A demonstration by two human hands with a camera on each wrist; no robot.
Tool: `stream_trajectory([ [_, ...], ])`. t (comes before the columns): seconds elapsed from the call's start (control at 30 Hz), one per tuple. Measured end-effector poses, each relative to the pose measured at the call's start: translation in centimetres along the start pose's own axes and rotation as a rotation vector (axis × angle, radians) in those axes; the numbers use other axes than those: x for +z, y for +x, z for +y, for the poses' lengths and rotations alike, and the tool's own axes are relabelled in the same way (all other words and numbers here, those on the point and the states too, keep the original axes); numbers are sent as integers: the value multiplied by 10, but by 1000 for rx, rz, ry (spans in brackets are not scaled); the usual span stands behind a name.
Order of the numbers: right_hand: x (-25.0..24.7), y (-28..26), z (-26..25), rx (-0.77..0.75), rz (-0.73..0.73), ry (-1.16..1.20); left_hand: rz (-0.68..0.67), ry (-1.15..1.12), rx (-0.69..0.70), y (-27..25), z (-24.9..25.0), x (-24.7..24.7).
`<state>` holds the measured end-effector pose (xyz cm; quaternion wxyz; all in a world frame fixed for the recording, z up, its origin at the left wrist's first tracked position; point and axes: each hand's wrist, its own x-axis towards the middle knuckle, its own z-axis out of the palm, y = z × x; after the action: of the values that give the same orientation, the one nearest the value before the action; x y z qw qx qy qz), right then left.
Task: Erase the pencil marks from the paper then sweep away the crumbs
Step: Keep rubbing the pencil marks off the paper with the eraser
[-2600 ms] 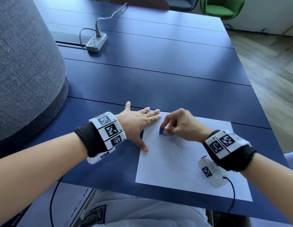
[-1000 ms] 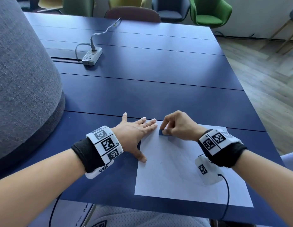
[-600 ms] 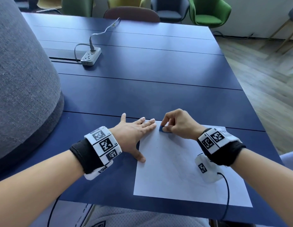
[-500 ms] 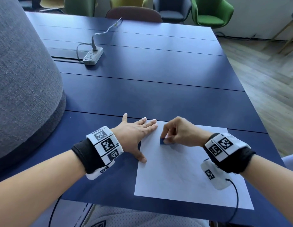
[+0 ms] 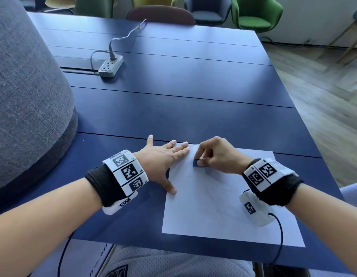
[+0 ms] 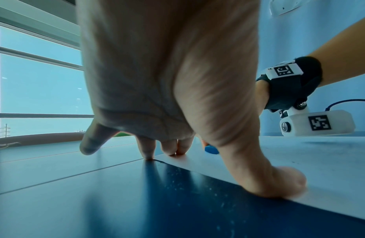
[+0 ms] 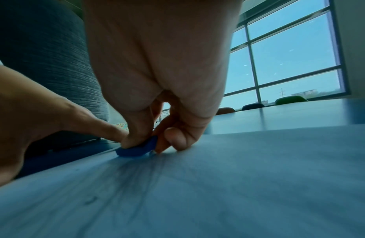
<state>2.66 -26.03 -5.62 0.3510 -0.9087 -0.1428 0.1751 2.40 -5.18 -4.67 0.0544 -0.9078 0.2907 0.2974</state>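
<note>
right hand: it's been shuttling the eraser over the top-left part of the sheet. Half a second ago it sat a bit lower down the page, a moment before that up near the top edge, and now it's in between.

eraser: moves along with that hand, pinched between thumb and fingers, now slightly nearer the far edge of the paper than half a second ago.

pencil marks: honestly too faint to say if they look any lighter than before.

camera view: tilted up since the earliest shot, so the chairs at the far end show more fully.
</note>
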Motion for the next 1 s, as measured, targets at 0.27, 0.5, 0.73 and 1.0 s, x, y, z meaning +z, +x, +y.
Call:
stream_trajectory([
  [0.27, 4, -13, -1, -18, -104, -20, 9, 36, 10, 1, 1, 3],
  [0.5, 11, -30, -2, -62, -305, -43, 13, 73, 11, 2, 3, 1],
  [0.73, 18, -37, -4, -66, -246, 8, 0, 75, 11, 3, 4, 1],
  [1.0, 23, -42, -5, -70, -218, -1, 1, 66, 11, 3, 5, 0],
])
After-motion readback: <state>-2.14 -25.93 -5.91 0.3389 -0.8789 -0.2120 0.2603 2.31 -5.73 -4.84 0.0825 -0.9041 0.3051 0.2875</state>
